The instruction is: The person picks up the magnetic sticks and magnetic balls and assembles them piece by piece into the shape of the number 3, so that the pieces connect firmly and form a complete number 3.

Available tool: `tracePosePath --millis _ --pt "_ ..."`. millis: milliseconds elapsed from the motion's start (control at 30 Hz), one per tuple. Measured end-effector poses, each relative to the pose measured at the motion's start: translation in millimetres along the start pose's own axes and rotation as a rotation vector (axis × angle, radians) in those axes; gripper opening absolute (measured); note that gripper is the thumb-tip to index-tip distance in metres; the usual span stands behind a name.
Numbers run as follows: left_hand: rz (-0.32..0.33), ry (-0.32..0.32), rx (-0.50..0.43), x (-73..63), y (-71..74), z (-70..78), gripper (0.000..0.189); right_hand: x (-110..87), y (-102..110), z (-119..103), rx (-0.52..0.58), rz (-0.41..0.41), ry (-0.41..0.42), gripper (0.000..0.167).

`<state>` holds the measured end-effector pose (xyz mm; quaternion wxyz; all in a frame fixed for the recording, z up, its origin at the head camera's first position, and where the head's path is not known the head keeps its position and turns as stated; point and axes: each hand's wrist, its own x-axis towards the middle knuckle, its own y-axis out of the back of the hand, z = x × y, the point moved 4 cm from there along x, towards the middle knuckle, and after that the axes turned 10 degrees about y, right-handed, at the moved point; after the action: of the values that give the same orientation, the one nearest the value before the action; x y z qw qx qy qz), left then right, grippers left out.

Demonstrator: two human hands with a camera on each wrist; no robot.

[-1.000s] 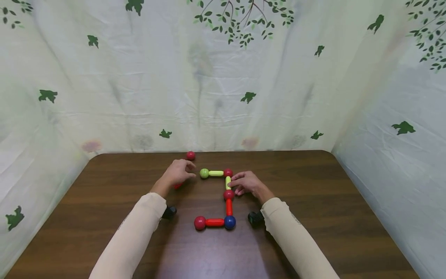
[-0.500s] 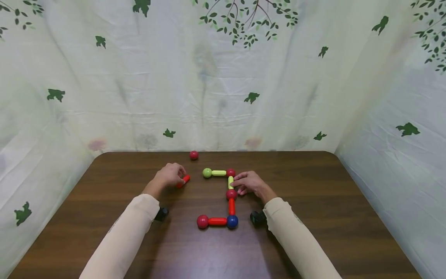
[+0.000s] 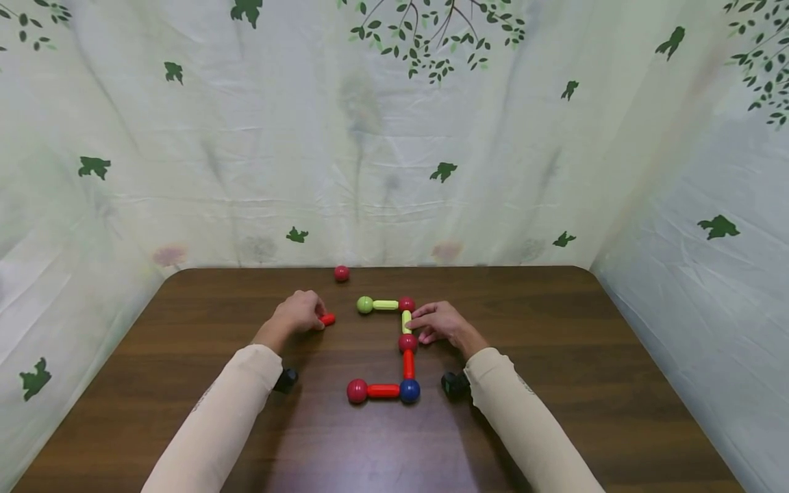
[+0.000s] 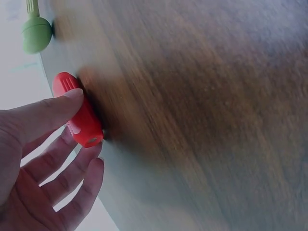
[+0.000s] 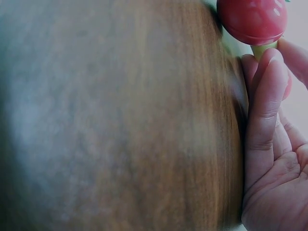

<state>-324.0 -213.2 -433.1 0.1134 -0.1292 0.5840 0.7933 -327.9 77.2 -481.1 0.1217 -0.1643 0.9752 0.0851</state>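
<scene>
My left hand (image 3: 298,313) pinches a short red rod (image 4: 84,115) between thumb and fingers, low over the table. In the left wrist view the rod's near end shows a small socket. My right hand (image 3: 442,323) is at the right of a joined chain of balls and rods, its thumb and index finger around a yellow-green rod (image 3: 406,321). This rod joins an upper red ball (image 3: 406,304) and a middle red ball (image 3: 408,343). From the upper ball another yellow-green rod (image 3: 385,305) runs left to a green ball (image 3: 365,305).
Below the middle ball, a red rod (image 3: 409,364) leads to a blue ball (image 3: 409,391). Another red rod (image 3: 383,391) joins that to a red ball (image 3: 357,391). A loose red ball (image 3: 342,274) lies near the far table edge, before a leaf-print cloth (image 3: 382,205).
My left hand has drawn back left from near the green ball and now holds the red rod, turned closer to level. The right hand stays at the yellow-green rod.
</scene>
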Motion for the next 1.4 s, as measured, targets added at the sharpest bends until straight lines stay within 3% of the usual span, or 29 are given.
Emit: tracePosePath --millis 300,533,733,1000,1200,1400 --pt "-0.049 -0.049 0.015 -2.8 -1.3 1.5 0.014 1.3 -1.5 -0.4 -0.008 -0.021 -0.013 0.031" --pt "-0.054 -0.205 0.066 -10.0 -1.8 23.5 0.01 2.2 0.0 0.0 -0.017 -0.028 -0.003 0.032" --pt "-0.09 -0.287 0.062 -15.7 -7.8 41.4 0.008 0.9 -0.3 -0.8 -0.01 -0.039 -0.01 0.032" --pt "-0.138 -0.321 0.029 -19.5 -15.9 57.8 0.008 2.1 1.2 1.0 -0.012 -0.037 -0.017 0.032" --pt "-0.128 -0.371 0.025 -22.1 -20.9 67.1 0.007 2.2 1.5 1.0 -0.014 -0.038 -0.015 0.03" --pt "-0.117 -0.378 0.029 -23.9 -27.9 75.5 0.008 2.2 1.2 0.1 -0.011 -0.044 -0.016 0.031"
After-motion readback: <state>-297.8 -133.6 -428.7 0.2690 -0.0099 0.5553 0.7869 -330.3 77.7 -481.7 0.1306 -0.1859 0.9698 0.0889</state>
